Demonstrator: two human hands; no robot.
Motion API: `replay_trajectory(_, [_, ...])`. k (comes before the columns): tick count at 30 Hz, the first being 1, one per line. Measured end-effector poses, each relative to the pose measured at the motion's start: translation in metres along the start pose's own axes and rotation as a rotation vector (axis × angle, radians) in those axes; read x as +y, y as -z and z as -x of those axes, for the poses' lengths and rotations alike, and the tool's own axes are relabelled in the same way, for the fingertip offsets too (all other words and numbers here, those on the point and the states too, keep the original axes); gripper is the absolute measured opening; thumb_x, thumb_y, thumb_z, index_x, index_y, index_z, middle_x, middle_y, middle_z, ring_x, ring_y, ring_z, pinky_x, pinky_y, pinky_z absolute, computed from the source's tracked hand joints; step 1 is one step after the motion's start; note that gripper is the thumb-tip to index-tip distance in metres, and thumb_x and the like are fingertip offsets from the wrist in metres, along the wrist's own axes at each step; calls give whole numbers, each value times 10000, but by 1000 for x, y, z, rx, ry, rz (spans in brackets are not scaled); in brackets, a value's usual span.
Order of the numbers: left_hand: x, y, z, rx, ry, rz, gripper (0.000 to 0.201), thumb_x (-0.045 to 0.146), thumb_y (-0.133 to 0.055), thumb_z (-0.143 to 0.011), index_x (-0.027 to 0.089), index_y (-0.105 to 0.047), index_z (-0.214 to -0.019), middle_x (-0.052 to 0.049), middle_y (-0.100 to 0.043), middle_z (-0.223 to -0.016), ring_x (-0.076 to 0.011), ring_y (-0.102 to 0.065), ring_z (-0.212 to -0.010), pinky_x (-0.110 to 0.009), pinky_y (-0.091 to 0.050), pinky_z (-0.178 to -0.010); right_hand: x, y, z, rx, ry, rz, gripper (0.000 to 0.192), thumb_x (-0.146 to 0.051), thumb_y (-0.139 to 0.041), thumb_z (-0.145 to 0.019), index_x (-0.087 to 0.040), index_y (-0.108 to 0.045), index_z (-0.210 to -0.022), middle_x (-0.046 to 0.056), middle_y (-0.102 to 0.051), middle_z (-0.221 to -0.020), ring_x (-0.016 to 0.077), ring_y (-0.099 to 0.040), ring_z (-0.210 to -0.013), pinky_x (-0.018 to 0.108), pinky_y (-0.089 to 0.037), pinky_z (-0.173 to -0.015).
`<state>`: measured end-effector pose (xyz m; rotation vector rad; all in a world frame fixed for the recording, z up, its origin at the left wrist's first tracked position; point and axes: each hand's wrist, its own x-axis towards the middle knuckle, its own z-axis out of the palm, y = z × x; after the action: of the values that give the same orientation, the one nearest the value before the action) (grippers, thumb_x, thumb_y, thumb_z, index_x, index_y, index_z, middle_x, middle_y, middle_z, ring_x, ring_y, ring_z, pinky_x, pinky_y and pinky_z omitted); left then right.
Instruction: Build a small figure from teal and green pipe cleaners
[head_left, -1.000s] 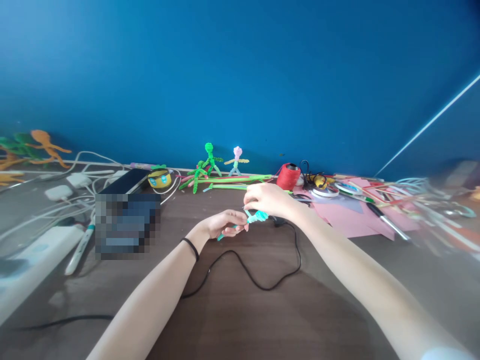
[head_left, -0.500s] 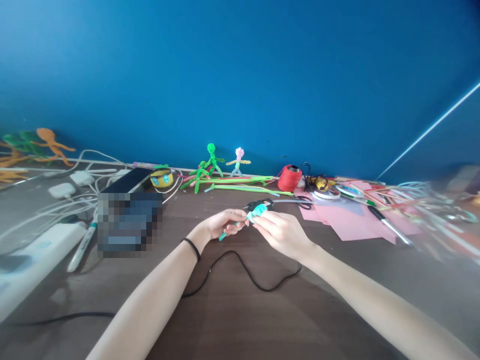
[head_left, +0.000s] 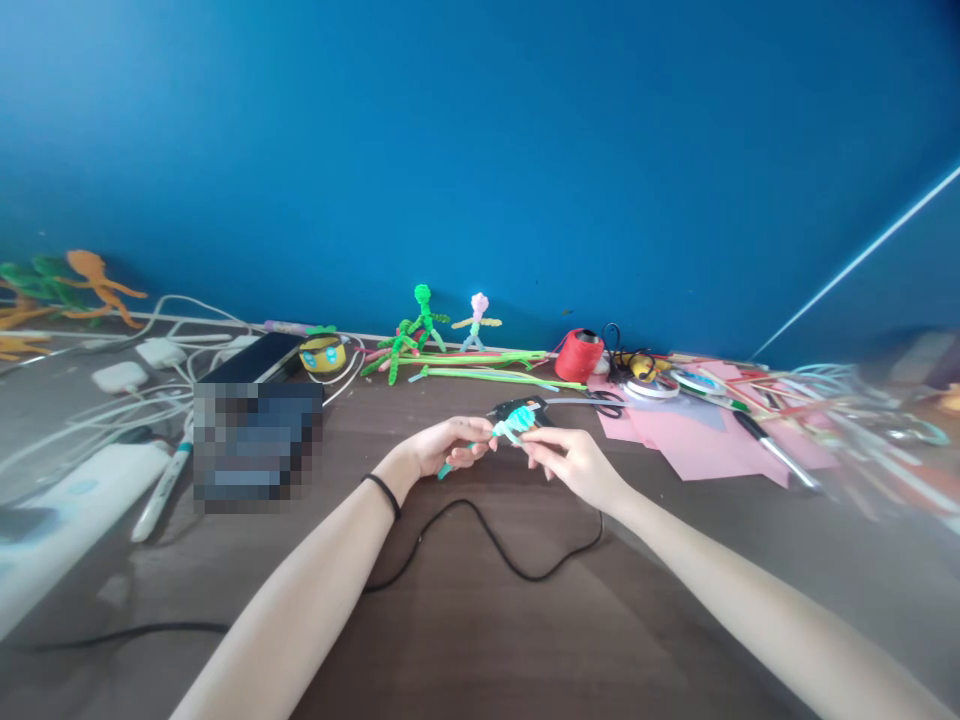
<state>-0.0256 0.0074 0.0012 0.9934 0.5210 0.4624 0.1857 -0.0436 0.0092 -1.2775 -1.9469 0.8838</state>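
Holding a fuzzy turquoise pipe-cleaner piece (head_left: 523, 418) in the curled fingers of the left hand (head_left: 448, 448), pinching its pale strand (head_left: 513, 435) with the right hand (head_left: 576, 464), above the brown wooden counter (head_left: 480, 640), near a black glue gun (head_left: 540, 408).

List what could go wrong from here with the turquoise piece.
The turquoise piece is pinched between the left hand and right hand, so an uneven pull might bend it or work it loose.

The black tool, perhaps a glue gun, lies just behind the piece; if hot, it could burn a hand.

The black cord loops on the table below the hands and might get snagged.
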Motion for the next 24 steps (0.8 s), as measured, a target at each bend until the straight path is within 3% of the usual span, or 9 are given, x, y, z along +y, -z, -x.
replay_trajectory(3, [0, 1, 0, -9, 7, 1, 103, 192, -599, -689, 95, -568, -698, 48, -446, -511, 19, -231, -311, -123, -133, -287, 4, 4, -8, -105, -81, -68, 337, -399, -522, -799, -143, -698, -929, 36, -627, -654, 89, -457, -471, 219, -368, -447])
replay_trajectory(9, [1, 0, 1, -18, 1, -16, 100, 192, -593, -690, 94, -570, -684, 49, -444, -501, 18, -227, -305, -124, -142, -284, 0, 18, -30, -268, -62, 21, 332, -408, -560, -766, -143, -703, -904, 17, -616, -627, 91, -453, -509, 216, -353, -478])
replay_trajectory(13, [1, 1, 0, -27, 21, -47, 104, 193, -588, -686, 90, -582, -680, 48, -440, -495, 14, -234, -303, -131, -144, -281, -3, 29, -51, -346, -4, 138, 267, -356, -598, -727, -106, -689, -696, 33, -626, -636, 110, -487, -548, 234, -367, -524])
replay_trajectory(18, [3, 0, -1, -43, 47, -97, 109, 193, -590, -667, 85, -602, -675, 40, -446, -496, 7, -247, -311, -138, -147, -287, -22, 38, -70, -298, 78, 290, 143, -175, -561, -697, -141, -695, -730, 28, -672, -754, 129, -568, -652, 225, -409, -605])
replay_trajectory(24, [4, -2, 0, -47, 53, -149, 106, 174, -558, -686, 80, -602, -668, 32, -442, -503, 5, -251, -322, -147, -152, -308, -54, 34, -80, -361, 265, 516, 103, -214, -611, -706, -168, -704, -703, 19, -658, -750, 132, -578, -681, 222, -399, -601])
